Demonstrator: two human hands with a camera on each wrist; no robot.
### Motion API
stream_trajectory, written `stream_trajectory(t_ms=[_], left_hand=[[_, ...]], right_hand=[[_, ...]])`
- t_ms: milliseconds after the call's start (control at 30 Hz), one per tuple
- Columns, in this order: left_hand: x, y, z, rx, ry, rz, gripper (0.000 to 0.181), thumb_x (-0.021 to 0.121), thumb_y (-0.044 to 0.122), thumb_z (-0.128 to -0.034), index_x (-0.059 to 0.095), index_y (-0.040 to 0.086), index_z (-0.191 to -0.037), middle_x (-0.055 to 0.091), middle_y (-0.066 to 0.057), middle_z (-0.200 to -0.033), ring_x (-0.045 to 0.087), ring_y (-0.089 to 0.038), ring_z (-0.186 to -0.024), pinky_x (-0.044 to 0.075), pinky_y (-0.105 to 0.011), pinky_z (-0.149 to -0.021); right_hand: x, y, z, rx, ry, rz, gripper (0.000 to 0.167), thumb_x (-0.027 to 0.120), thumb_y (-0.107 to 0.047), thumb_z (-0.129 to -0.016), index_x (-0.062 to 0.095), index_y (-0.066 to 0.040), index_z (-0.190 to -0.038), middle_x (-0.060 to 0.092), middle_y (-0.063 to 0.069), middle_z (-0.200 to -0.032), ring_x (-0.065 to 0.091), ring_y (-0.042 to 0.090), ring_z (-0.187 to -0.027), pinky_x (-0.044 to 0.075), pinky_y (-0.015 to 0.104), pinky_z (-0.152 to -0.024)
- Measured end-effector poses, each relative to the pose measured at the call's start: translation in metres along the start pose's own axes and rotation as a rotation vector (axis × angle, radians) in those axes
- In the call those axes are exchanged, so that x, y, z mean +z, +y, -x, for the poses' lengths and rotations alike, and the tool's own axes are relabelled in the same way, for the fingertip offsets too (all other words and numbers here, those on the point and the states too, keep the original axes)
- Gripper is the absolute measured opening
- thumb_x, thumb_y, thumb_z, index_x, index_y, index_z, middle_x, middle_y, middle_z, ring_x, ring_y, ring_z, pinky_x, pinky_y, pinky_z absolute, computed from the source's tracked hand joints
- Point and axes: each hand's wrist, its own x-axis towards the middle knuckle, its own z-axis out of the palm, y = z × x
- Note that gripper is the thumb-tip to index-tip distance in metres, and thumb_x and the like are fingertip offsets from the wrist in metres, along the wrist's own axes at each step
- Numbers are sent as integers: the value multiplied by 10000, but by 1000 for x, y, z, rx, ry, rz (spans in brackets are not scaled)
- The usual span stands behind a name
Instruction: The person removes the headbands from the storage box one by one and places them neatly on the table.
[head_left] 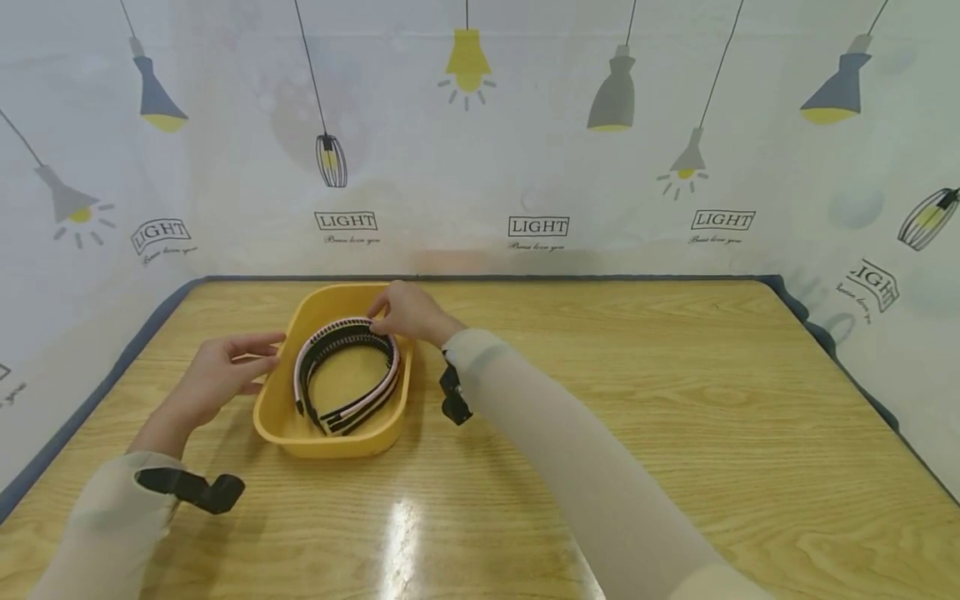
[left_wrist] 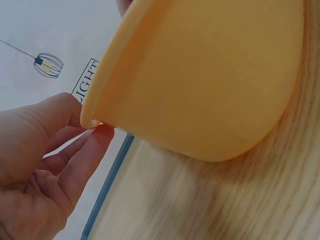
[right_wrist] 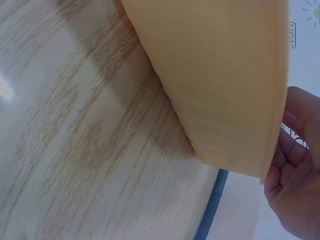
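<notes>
Several headbands [head_left: 302, 372], black and pale pink with toothed inner edges, lie nested in a yellow plastic basin [head_left: 333, 450]. My left hand [head_left: 213, 375] is at the basin's left side, its fairly straight fingers touching the rim from outside. The left wrist view shows these fingertips [left_wrist: 102, 134] against the underside of the rim. Reaching over the far right rim, my right hand [head_left: 411, 312] pinches the top of a headband between thumb and index finger. In the right wrist view the basin wall [right_wrist: 225, 90] hides those fingertips and the headbands.
The basin stands on a wood-grain table [head_left: 600, 375] with a dark blue edge strip [head_left: 525, 277]. Behind it hangs a pale backdrop [head_left: 420, 167] printed with lamps. Each wrist carries a black camera mount [head_left: 455, 396].
</notes>
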Motion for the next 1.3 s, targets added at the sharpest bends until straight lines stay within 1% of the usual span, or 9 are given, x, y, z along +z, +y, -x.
stream_trajectory(t_ms=[133, 233, 267, 467, 533, 700, 900, 1067, 1300], left_hand=[[0, -1, -1, 5, 4, 6, 478, 545, 145, -929, 409, -65, -1337, 477, -257, -1155, 538, 79, -847, 554, -321, -704], [0, 0, -1, 12, 9, 9, 481, 549, 139, -925, 409, -78, -1331, 495, -228, -1123, 545, 75, -843, 554, -322, -700], [0, 0, -1, 13, 9, 9, 481, 549, 138, -924, 409, -80, -1329, 499, -220, -1116, 545, 75, -842, 554, -323, -699], [-1, 1, -1, 14, 8, 10, 474, 546, 125, -925, 409, -82, -1329, 497, -220, -1110, 549, 70, -840, 555, -328, -698], [-1, 0, -2, 19, 7, 14, 476, 548, 121, -924, 407, -85, -1329, 500, -218, -1109, 549, 66, -845, 555, -326, -698], [0, -1, -2, 27, 6, 24, 479, 553, 118, -922, 404, -93, -1325, 514, -196, -1097, 552, 57, -849, 555, -331, -699], [0, 0, -1, 14, 3, 25, 478, 550, 124, -924, 406, -79, -1332, 489, -226, -1117, 549, 63, -846, 552, -355, -710], [0, 0, -1, 12, 6, 21, 479, 551, 124, -922, 407, -84, -1329, 492, -234, -1116, 550, 62, -844, 553, -351, -707], [0, 0, -1, 3, 5, 15, 482, 552, 132, -923, 407, -77, -1333, 471, -273, -1155, 549, 49, -847, 554, -337, -703]], right_hand=[[0, 1, -1, -10, 22, -23, 224, 657, -181, -856, 701, -87, -1055, 659, 11, -1017, 571, 99, -830, 460, 180, -669], [-2, 0, -2, -20, 22, -30, 221, 652, -178, -857, 702, -83, -1051, 664, 19, -1011, 582, 106, -828, 469, 179, -673], [-1, 3, -5, -30, 31, -35, 206, 656, -184, -852, 712, -102, -1032, 668, 3, -983, 581, 95, -805, 468, 173, -662], [-2, 2, -5, -21, 39, -55, 195, 650, -184, -857, 715, -111, -1026, 671, -10, -969, 587, 82, -804, 478, 175, -674], [-4, -1, -2, -13, 40, -48, 207, 649, -182, -861, 709, -95, -1038, 671, 5, -990, 593, 93, -824, 479, 177, -687], [-3, 0, -2, -22, 59, -53, 195, 659, -180, -854, 715, -93, -1019, 673, 10, -977, 591, 97, -810, 472, 173, -665], [-6, 1, -1, -30, 77, -82, 187, 649, -161, -860, 710, -82, -1018, 661, 28, -1017, 595, 118, -857, 480, 170, -687], [-11, 2, 0, -10, 89, -142, 189, 643, -150, -865, 701, -70, -1026, 658, 44, -1015, 596, 131, -862, 484, 177, -686], [-24, 5, 0, -19, 111, -114, 200, 649, -167, -860, 703, -83, -1033, 655, 44, -1022, 590, 131, -862, 486, 194, -688]])
